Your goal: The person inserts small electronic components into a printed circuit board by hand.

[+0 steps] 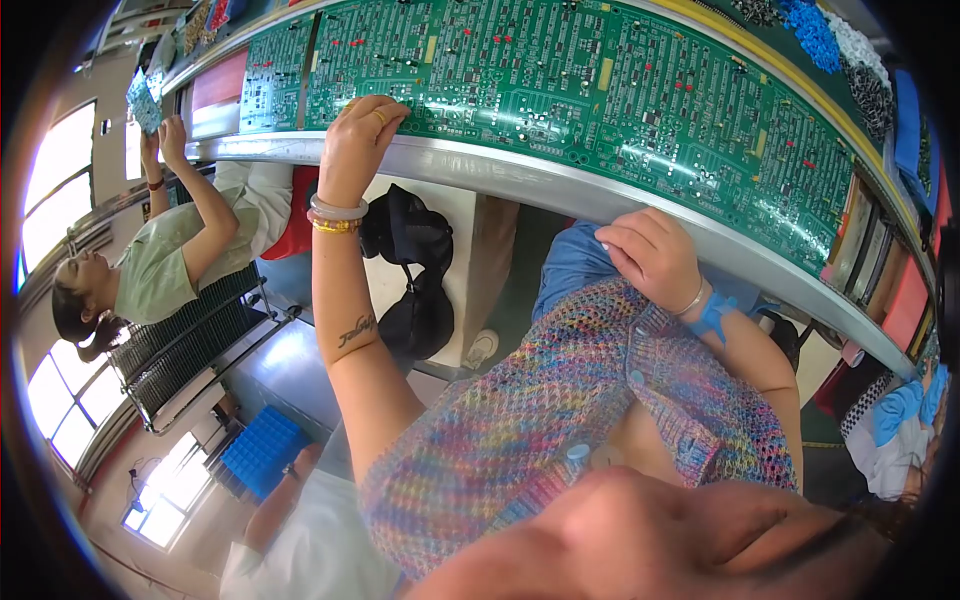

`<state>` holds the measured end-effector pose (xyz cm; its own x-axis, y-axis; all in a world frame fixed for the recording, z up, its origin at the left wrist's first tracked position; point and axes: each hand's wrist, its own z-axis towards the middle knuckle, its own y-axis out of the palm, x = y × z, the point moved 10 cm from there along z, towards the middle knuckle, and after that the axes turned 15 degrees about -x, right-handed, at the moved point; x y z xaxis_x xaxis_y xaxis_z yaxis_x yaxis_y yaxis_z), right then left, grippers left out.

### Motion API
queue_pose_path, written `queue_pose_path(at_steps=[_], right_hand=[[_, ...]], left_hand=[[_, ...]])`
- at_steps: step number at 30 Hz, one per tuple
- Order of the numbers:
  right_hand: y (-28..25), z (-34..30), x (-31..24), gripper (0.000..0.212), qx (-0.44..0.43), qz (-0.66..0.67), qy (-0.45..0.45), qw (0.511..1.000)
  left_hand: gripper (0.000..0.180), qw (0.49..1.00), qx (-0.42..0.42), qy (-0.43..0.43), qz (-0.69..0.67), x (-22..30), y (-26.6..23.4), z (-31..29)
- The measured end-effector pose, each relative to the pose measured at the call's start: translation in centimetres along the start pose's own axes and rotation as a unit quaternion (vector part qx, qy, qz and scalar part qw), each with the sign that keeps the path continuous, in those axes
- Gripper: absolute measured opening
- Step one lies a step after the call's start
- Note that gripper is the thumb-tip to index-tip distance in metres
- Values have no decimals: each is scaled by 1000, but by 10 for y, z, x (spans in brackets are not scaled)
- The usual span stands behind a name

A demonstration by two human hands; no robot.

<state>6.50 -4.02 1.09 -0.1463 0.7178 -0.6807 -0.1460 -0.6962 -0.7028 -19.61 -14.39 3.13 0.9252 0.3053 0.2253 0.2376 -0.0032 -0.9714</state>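
Several green circuit boards [520, 85] lie in a long row on the bench, dotted with small red, black and pale components. My left hand [362, 140] is at the near edge of a board toward the left, its fingers pinched together and pointing right. Whether a small part sits between those fingertips is hidden. Lower and to the right, my right hand [655, 255] hovers by the metal rail [500, 172], its fingers curled against the thumb. What it holds, if anything, cannot be made out. A blue strap [714, 316] circles the right wrist.
Piles of blue parts [810, 32], white parts [855, 48] and dark parts [868, 98] stand beyond the boards at right. A co-worker [150, 270] at left holds up a board [144, 102]. Another person in white [310, 540] is lower left, near a blue crate [264, 450].
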Motion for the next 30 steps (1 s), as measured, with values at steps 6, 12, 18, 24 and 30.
queue_pose_path(at_steps=[6,12,18,24,30], right_hand=[[-1,-1,0,27,4,2,-3,1000],[-4,0,-2,21,12,12,-5,1000],[-5,-1,-3,24,19,1,-8,1000],[-7,-1,-2,23,26,5,-15,1000],[-14,-12,-1,18,30,33,-9,999]], left_hand=[[10,1000,8,13,10,1,1,-1],[10,1000,11,9,20,2,0,-1],[10,999,28,5,14,1,-1,-4],[12,999,-9,9,36,2,5,0],[26,998,30,-42,-30,1,-3,-4]])
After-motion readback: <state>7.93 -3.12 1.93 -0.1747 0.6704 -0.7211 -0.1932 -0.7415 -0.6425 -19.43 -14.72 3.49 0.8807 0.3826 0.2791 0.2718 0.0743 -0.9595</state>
